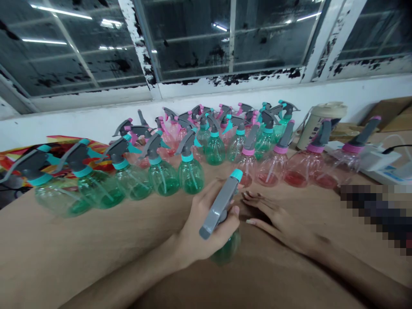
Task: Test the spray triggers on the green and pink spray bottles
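Observation:
My left hand (206, 219) is wrapped round the neck of a green spray bottle (228, 249) with a grey trigger head and a turquoise nozzle. The lower part of that bottle shows beneath my fingers. To its right, my right hand (273, 214) lies low over the tabletop with its fingers stretched out, holding nothing. Beyond my hands, a row of green spray bottles (164, 180) stands to the left. Pink spray bottles (298, 169) with a little pink liquid inside stand to the right, just past my right fingertips.
More green and pink spray bottles (215, 150) crowd the back of the wooden table (135, 244). A cream jug (320, 122), a white power strip (380, 156) and cardboard (391, 113) are at the right. A red and yellow bag (64, 143) lies back left, below the windows.

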The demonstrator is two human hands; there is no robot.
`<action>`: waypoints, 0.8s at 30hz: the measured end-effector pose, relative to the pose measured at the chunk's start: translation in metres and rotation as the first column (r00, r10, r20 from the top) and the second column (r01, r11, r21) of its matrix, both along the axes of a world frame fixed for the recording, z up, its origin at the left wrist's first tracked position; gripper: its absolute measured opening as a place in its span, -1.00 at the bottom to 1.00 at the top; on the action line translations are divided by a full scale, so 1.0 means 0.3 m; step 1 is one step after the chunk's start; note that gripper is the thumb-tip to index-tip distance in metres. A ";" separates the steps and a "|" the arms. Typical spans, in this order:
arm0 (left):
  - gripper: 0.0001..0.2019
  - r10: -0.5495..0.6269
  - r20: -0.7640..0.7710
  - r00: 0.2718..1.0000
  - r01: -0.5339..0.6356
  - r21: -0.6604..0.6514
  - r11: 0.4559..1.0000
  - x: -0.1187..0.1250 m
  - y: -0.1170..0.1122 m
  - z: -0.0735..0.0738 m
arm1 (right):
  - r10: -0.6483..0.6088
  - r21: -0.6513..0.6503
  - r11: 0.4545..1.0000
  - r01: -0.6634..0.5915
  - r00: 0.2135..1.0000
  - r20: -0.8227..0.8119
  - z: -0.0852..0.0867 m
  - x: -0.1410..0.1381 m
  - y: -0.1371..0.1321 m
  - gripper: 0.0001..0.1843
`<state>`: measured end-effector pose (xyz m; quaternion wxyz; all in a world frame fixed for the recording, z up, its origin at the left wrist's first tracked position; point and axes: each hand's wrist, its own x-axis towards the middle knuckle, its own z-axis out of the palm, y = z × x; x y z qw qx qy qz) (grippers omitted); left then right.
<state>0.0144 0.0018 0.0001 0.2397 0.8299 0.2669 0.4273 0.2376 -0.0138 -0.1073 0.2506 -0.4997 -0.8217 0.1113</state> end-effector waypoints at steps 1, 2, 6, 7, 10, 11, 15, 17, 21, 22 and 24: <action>-0.80 -0.009 -0.003 1.000 0.009 -0.021 1.000 -0.001 -0.001 0.003 | 0.001 0.002 1.000 -0.001 1.000 -0.001 0.000 0.000 0.000 -0.42; -0.80 -0.012 -0.013 1.000 0.011 -0.037 0.999 -0.002 -0.002 0.007 | 0.003 0.002 1.000 -0.003 1.000 0.001 0.000 0.001 -0.001 -0.42; -0.92 0.005 -0.070 0.998 -0.008 -0.043 0.999 -0.009 -0.006 0.023 | -0.004 0.000 1.000 0.004 1.000 0.016 0.003 0.001 -0.002 -0.41; -0.94 0.002 -0.072 0.997 -0.006 -0.047 0.999 -0.010 -0.006 0.026 | -0.006 0.001 1.000 0.006 1.000 0.016 0.003 0.001 -0.003 -0.41; -0.96 -0.017 -0.060 0.998 0.014 -0.059 0.998 -0.011 -0.005 0.029 | -0.004 -0.006 1.000 0.004 1.000 0.007 0.004 0.003 -0.004 -0.41; -0.95 -0.019 -0.058 0.998 0.016 -0.052 0.999 -0.010 -0.003 0.027 | -0.003 -0.008 1.000 0.003 1.000 0.003 0.004 0.003 -0.005 -0.40; -0.84 0.011 -0.043 0.999 -0.011 -0.012 1.000 -0.003 0.006 0.011 | -0.005 -0.012 1.000 0.005 1.000 -0.006 0.008 0.002 -0.007 -0.41; -0.86 0.042 -0.037 0.998 -0.043 -0.011 0.999 -0.001 0.006 0.001 | -0.005 -0.013 1.000 0.005 1.000 -0.007 0.010 0.001 -0.006 -0.42; -0.90 0.042 -0.044 0.998 -0.043 -0.029 0.999 0.001 -0.005 -0.011 | -0.005 -0.012 1.000 0.005 1.000 0.000 0.013 -0.001 -0.005 -0.42; -0.90 0.044 -0.035 0.998 -0.045 -0.033 0.998 0.002 -0.009 -0.012 | -0.003 -0.012 1.000 0.003 1.000 0.001 0.014 -0.001 -0.005 -0.42; -0.90 0.053 -0.017 0.998 -0.054 -0.031 0.998 0.003 -0.014 -0.012 | 0.002 -0.012 1.000 -0.002 1.000 -0.003 0.015 0.000 -0.005 -0.42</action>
